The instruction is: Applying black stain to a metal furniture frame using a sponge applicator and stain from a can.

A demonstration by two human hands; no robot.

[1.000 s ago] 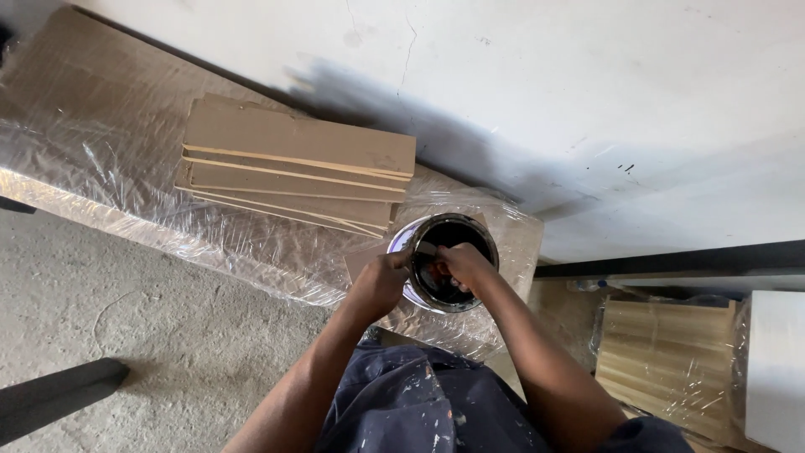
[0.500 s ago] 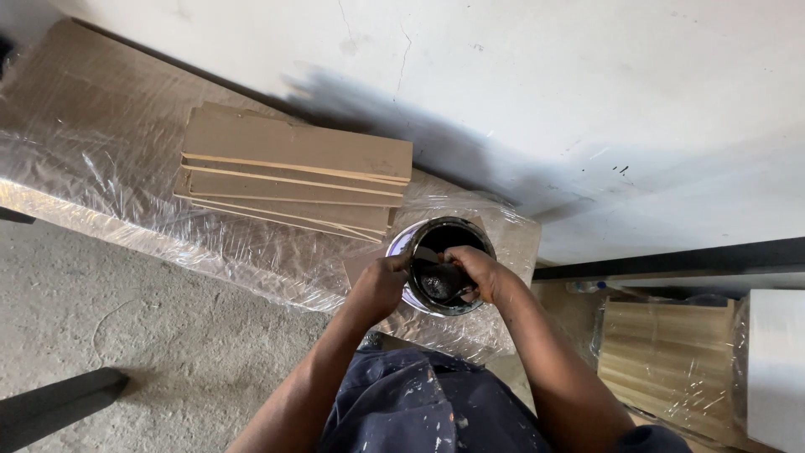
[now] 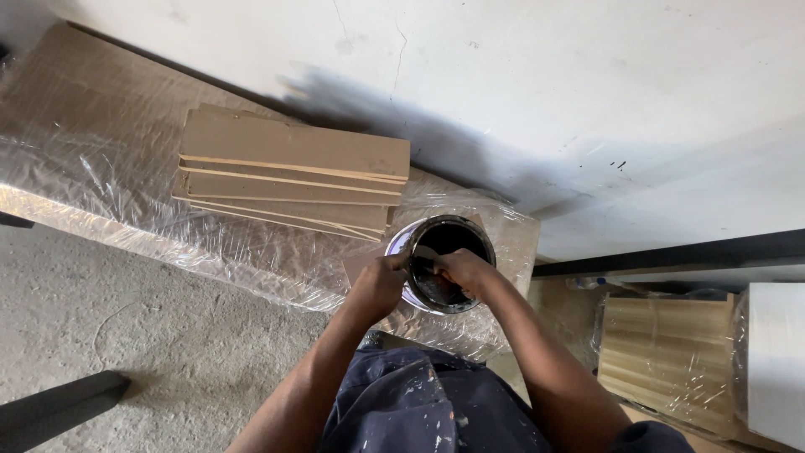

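Both hands are gripping at the round dark-filled paint can on the plastic-wrapped bench: left hand clasping its near-left rim, right hand curled over the opening.

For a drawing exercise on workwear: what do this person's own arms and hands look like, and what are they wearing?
Both forearms are bare, with no sleeves showing down to the wrists. The left hand and right hand wear no gloves; no rings or watch are visible. Below the arms, the dark navy work clothing is flecked with pale paint spatters.
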